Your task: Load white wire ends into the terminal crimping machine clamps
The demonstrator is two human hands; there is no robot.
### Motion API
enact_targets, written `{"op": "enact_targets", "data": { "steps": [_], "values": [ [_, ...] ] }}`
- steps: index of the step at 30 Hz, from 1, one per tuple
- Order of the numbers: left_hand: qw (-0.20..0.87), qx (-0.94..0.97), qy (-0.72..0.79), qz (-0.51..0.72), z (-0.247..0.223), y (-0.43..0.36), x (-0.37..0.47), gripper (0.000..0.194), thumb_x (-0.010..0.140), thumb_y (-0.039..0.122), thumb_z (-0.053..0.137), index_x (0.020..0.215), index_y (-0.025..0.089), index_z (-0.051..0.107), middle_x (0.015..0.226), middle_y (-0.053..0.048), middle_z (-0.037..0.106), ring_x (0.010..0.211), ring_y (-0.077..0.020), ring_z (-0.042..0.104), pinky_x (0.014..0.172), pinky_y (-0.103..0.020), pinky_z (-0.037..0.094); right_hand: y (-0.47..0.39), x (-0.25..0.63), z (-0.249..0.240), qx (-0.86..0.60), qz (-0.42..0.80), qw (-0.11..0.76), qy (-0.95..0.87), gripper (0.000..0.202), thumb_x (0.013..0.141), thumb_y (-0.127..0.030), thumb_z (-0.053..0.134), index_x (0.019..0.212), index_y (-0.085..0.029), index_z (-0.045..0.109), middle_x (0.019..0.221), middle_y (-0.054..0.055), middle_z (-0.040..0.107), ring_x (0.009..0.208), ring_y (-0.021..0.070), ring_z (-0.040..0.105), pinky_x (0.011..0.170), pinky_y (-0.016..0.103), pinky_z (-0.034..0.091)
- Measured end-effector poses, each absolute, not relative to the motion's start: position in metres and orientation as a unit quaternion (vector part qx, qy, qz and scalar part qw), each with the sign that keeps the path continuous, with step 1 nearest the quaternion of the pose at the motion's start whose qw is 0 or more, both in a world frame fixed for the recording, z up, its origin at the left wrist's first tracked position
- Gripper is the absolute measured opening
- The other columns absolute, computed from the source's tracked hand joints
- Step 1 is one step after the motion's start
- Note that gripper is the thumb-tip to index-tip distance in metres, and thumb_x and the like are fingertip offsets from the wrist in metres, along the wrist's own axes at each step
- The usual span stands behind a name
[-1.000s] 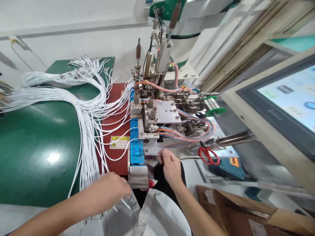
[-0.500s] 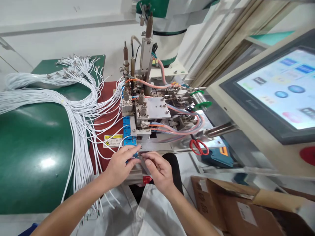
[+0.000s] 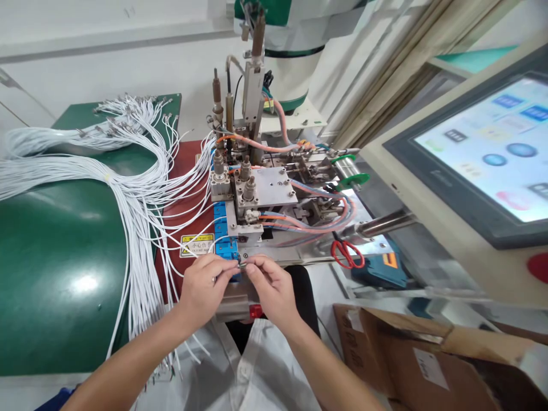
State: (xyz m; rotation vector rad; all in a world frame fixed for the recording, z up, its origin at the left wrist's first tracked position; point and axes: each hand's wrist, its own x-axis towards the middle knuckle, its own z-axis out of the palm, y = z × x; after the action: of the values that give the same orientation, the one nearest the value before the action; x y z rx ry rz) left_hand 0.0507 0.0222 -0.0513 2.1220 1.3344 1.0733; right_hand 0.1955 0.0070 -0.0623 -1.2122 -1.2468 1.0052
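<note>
My left hand (image 3: 202,290) and my right hand (image 3: 274,288) meet fingertip to fingertip at the near end of the blue fixture blocks (image 3: 226,249). Between the pinched fingers shows a small metallic piece (image 3: 242,264), probably a cable connector, too small to make out fully. Both thumbs and forefingers are closed on it. A thin white cable runs toward my left hand from the bundle of white cables (image 3: 137,274); whether it joins the piece is hidden. Other white cables lie with their ends in the blue blocks farther up, beside the metal press unit (image 3: 269,187).
A green mat (image 3: 55,257) and a red-brown plate with a warning label (image 3: 197,246) lie at left. Red-handled scissors (image 3: 346,254), a solder wire spool (image 3: 350,172) and a touch screen (image 3: 492,154) stand right. Cardboard boxes (image 3: 406,365) sit below.
My left fingers, spread over the blue block before, have drawn back and closed into a pinch. The right fingertips have risen slightly and come together with the left ones on the small piece.
</note>
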Motion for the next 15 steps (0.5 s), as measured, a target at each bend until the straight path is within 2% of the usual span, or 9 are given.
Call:
{"op": "enact_targets", "data": {
  "steps": [3, 9, 15],
  "values": [
    [0.238, 0.740, 0.496, 0.387, -0.0526, 0.0221, 0.0508, 0.010, 0.080, 0.019, 0.059, 0.083, 0.018, 0.068, 0.075, -0.003, 0.067, 0.069, -0.0125, 0.061, 0.065, -0.024, 0.050, 0.0072, 0.1950, -0.0666, -0.503, 0.434, 0.542, -0.515, 0.008, 0.078, -0.018, 0.054, 0.078, -0.019, 0.062, 0.076, 0.002, 0.059, 0.069, 0.0136, 0.057, 0.061, 0.024, 0.045],
    [0.267, 0.739, 0.501, 0.362, -0.0513, 0.0227, 0.0500, 0.013, 0.081, 0.019, 0.056, 0.085, 0.018, 0.069, 0.075, -0.003, 0.066, 0.068, -0.0122, 0.061, 0.065, -0.023, 0.049, 0.0121, 0.1948, -0.0630, -0.525, 0.376, 0.521, -0.559, 0.010, 0.077, -0.018, 0.056, 0.068, -0.018, 0.061, 0.067, 0.000, 0.058, 0.057, 0.0111, 0.050, 0.053, 0.023, 0.041],
    [0.319, 0.732, 0.492, 0.347, -0.0515, 0.0249, 0.0478, 0.014, 0.081, 0.015, 0.055, 0.082, 0.017, 0.069, 0.076, -0.004, 0.067, 0.070, -0.0127, 0.061, 0.066, -0.022, 0.049, 0.0149, 0.1940, -0.0615, -0.525, 0.375, 0.508, -0.570, 0.010, 0.076, -0.018, 0.056, 0.067, -0.018, 0.060, 0.063, -0.001, 0.056, 0.053, 0.0101, 0.048, 0.051, 0.022, 0.040]
  ]
}}
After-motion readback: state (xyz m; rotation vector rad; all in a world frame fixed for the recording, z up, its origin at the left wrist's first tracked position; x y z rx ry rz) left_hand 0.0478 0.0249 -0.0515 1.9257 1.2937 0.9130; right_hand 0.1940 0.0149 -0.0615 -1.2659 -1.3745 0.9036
